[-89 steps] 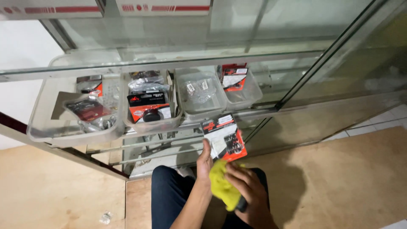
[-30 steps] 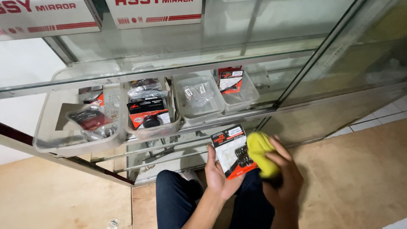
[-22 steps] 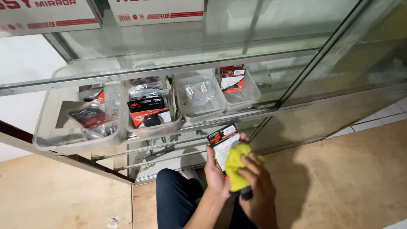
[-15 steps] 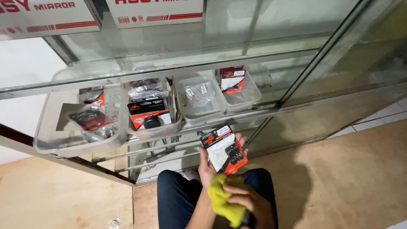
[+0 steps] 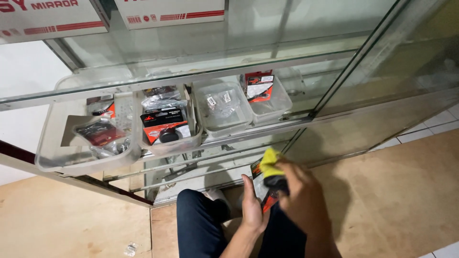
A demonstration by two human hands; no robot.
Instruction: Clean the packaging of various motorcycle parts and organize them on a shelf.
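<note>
Right hand (image 5: 303, 200) grips yellow cloth (image 5: 269, 163), pressing it on red-black packet (image 5: 264, 191) clasped by left hand (image 5: 252, 206), near, above knees. Far, on glass shelf (image 5: 306, 119): four clear plastic tubs. Far-left tub (image 5: 57, 157) holds bagged parts; next tub (image 5: 167, 145) carded packets; third tub (image 5: 224, 126) small bags; right tub (image 5: 282, 102) one packet.

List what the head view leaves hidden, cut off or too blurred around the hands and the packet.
- Packet: front mostly covered by the yellow cloth and the right hand.
- Left hand: its grip behind the packet is hidden.
- Right forearm: cut off by the bottom edge.
- Contents of the middle clear tub: too small and glare-blurred behind the glass shelf.
</note>
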